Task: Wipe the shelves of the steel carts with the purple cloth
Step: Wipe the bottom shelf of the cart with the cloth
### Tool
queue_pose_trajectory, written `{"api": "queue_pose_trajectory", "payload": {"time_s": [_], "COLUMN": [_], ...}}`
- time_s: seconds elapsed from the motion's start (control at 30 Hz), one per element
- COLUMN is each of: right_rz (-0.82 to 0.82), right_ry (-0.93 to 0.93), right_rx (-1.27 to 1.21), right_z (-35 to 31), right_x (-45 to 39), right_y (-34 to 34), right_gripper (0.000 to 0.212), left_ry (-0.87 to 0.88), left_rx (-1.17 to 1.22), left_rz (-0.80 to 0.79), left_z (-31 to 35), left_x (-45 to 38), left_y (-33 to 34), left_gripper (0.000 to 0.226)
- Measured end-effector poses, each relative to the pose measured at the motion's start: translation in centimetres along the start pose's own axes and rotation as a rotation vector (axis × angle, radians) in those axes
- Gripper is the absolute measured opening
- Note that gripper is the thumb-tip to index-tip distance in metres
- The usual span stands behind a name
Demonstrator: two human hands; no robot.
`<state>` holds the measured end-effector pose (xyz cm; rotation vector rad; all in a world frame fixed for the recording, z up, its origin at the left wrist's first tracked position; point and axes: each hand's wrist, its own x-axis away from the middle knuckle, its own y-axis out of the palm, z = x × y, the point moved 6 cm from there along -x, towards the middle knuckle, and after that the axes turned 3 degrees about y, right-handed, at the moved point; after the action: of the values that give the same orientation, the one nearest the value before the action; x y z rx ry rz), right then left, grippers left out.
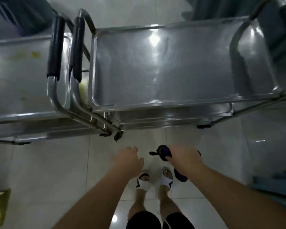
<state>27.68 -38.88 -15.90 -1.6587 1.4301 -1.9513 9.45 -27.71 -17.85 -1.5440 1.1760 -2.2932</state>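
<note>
pale floor tiles (56, 171) run under two steel carts (163, 66) standing side by side. right hand (183, 160) grips the bunched purple cloth (163, 152), held low before the nearer cart's shelf. left hand (127, 160) hangs beside it, fingers curled, holding nothing.
</note>
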Motion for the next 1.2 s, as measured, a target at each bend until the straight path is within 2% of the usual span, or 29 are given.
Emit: {"api": "queue_pose_trajectory", "payload": {"time_s": [0.2,0.4,0.53,0.77,0.97,1.2], "right_rz": [-0.017,-0.02,0.026,0.135,0.152,0.154], "right_ry": [0.134,0.319,0.407,0.526,0.578,0.631], "right_rx": [0.023,-0.206,-0.402,-0.456,-0.509,-0.458], "right_z": [5.0,11.9,18.0,30.1,43.7,59.3], "right_x": [7.3,13.8,17.8,23.3,27.4,30.2], "right_y": [-3.6,-5.0,-6.3,-5.1,-3.8,-5.8], "right_gripper": [0.026,0.032,0.025,0.034,0.028,0.029], "left_ry": [0.185,0.384,0.493,0.683,0.727,0.779], "left_rx": [-0.059,-0.146,-0.304,-0.502,-0.537,-0.57], "left_rz": [-0.007,-0.005,0.012,0.015,0.035,0.06], "left_z": [7.2,15.0,22.1,39.1,55.8,71.0], "left_x": [2.3,3.5,4.7,6.1,6.7,8.0], "left_y": [-2.7,-4.3,-5.4,-6.4,-4.5,-3.6], "left_gripper": [0.06,0.065,0.064,0.061,0.048,0.058]}}
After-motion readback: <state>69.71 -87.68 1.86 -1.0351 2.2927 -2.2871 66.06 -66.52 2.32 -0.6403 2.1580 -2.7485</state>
